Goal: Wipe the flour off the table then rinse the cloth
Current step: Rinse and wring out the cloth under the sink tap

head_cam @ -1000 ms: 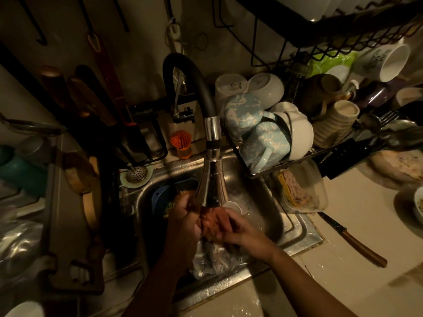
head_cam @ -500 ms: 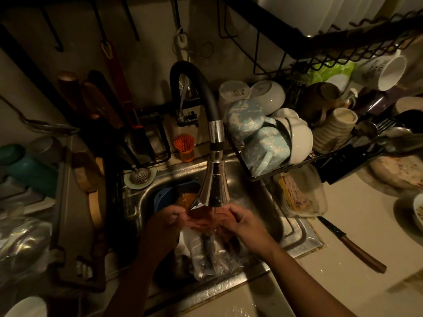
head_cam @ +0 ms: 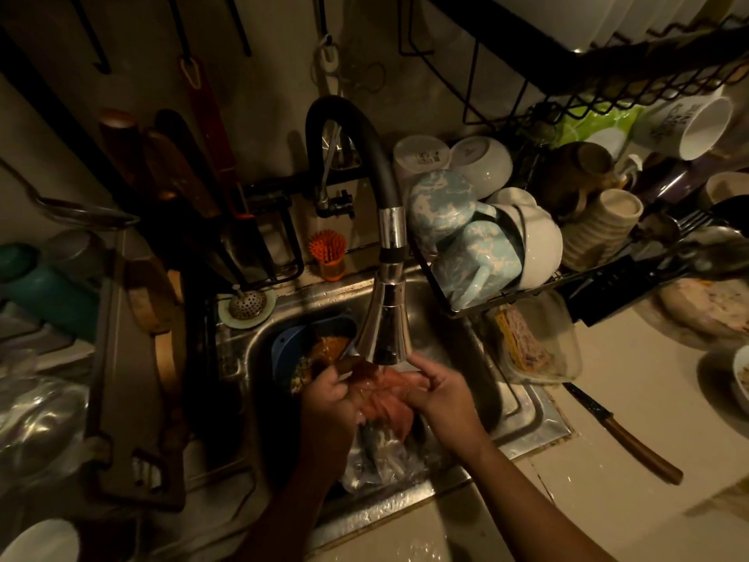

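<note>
Lying seemingly crosswise under tap (head_cam: 383,338): cloth (head_cam: 387,401)

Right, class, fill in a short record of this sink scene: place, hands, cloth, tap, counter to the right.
Place: steel sink, dim light
Left hand: grips the cloth
Right hand: grips the cloth too
Cloth: orange, bunched between both hands
Tap: spray head just above the cloth
Counter: wooden-handled knife lying flat, right of sink
Stage: rinsing

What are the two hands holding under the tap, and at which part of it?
Both hold the cloth under the tap: the left hand grips its left end, the right hand its right end.
</note>
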A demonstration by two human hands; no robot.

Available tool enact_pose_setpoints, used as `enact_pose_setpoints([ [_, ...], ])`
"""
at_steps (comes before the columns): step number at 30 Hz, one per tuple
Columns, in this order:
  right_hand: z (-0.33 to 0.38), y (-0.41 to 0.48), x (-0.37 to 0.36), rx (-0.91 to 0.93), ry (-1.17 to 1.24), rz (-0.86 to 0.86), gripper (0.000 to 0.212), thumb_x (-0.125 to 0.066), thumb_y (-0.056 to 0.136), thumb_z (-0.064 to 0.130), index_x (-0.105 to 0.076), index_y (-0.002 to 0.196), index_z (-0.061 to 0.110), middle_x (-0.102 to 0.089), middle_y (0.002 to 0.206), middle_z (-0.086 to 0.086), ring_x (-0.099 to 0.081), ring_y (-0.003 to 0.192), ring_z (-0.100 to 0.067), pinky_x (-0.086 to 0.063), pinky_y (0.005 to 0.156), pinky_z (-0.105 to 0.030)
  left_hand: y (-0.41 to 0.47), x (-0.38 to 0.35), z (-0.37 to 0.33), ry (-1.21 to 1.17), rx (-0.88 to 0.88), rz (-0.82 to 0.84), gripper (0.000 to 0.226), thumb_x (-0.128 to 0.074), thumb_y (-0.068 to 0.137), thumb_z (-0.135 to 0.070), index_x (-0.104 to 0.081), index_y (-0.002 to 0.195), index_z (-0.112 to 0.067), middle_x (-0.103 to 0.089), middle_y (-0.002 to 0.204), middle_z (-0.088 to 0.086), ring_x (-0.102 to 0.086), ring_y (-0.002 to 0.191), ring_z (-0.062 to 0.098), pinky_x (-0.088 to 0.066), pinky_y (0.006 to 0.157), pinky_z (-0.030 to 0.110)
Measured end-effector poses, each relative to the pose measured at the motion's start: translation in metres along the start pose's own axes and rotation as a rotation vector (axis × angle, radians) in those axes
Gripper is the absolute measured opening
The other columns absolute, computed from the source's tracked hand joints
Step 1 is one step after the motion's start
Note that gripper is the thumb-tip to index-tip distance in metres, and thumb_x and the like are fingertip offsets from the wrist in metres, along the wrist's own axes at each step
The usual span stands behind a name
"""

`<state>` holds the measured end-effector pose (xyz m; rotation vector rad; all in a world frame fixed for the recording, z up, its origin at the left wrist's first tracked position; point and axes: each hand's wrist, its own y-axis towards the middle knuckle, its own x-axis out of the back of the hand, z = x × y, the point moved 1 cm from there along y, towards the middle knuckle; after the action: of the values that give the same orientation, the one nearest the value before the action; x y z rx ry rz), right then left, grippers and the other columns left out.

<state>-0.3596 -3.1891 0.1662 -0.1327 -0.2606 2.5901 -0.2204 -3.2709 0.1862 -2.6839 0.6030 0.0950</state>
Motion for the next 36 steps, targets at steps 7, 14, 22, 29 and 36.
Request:
enact_pose_setpoints([
  [7,-0.011,-0.013,-0.019,-0.011,0.046,0.12,0.06,-0.071,0.089,0.035,-0.049,0.136,0.006,-0.066,0.12,-0.01,-0.067,0.106,-0.02,-0.054,0.087,-0.029,-0.011,-0.013,-0.011,-0.154,0.051,0.034,0.039,-0.054,0.093,0.002,-0.059,0.126,-0.018,-0.072,0.112,0.014,-0.07,0.103,0.034,-0.055,0.089,0.051],
  [14,-0.003,-0.006,-0.007,-0.01,-0.014,0.116,0.028,-0.063,0.096,0.016,-0.061,0.122,0.004,-0.074,0.092,0.0,-0.067,0.074,-0.013,-0.051,0.069,-0.019,0.0,0.019,-0.016,0.782,-0.455,0.113,0.028,-0.066,0.081,-0.035,-0.066,0.109,-0.031,-0.065,0.102,-0.019,-0.062,0.106,0.015,-0.046,0.1,0.054],
  [22,0.011,0.006,-0.002,-0.095,-0.071,0.264,0.02,-0.057,0.096,-0.002,-0.065,0.114,0.002,-0.077,0.085,0.012,-0.07,0.079,0.001,-0.05,0.072,-0.012,0.017,0.024,0.014,0.851,-0.382,0.255,0.011,-0.068,0.09,-0.031,-0.073,0.095,-0.039,-0.064,0.092,-0.022,-0.064,0.095,0.002,-0.047,0.092,0.018],
  [29,0.007,0.01,-0.01,-0.112,-0.08,0.265,0.019,-0.059,0.096,0.001,-0.064,0.112,-0.008,-0.076,0.08,0.009,-0.071,0.075,0.0,-0.051,0.068,-0.012,0.016,0.014,0.008,0.706,-0.535,0.099,0.014,-0.063,0.088,-0.001,-0.076,0.087,-0.007,-0.072,0.081,-0.017,-0.065,0.085,-0.007,-0.041,0.081,0.001],
  [36,-0.003,0.017,-0.014,-0.098,-0.103,0.196,0.027,-0.07,0.086,-0.004,-0.068,0.113,-0.01,-0.078,0.098,-0.007,-0.072,0.086,-0.005,-0.053,0.078,-0.015,0.02,0.005,0.01,0.148,0.085,0.045,0.025,-0.045,0.099,0.003,-0.067,0.089,-0.002,-0.075,0.071,0.004,-0.072,0.07,0.026,-0.059,0.063,0.035],
])
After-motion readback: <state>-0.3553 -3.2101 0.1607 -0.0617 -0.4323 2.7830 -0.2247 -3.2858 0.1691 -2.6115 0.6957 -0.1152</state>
